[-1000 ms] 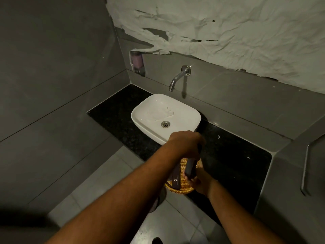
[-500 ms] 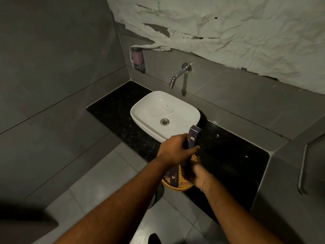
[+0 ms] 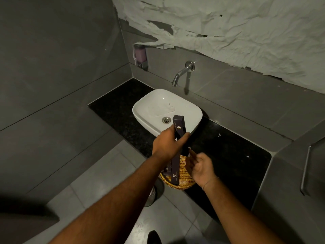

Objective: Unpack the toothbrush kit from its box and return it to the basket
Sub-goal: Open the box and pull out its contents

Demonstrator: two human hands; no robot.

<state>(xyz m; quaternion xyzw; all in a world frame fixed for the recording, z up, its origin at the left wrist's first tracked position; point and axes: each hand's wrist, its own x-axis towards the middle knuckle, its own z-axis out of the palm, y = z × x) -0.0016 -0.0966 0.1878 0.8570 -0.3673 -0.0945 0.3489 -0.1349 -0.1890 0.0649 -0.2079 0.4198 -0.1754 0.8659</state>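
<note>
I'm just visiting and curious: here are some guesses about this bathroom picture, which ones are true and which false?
1. The left hand grips a dark purple box. True.
2. The wicker basket sits inside the white sink. False: it sits on the black counter, in front of the sink.
3. Another purple box lies in the basket. True.
4. Water runs from the tap. False: no water shows.
5. The right hand holds a toothbrush. False: no toothbrush is visible.
</note>
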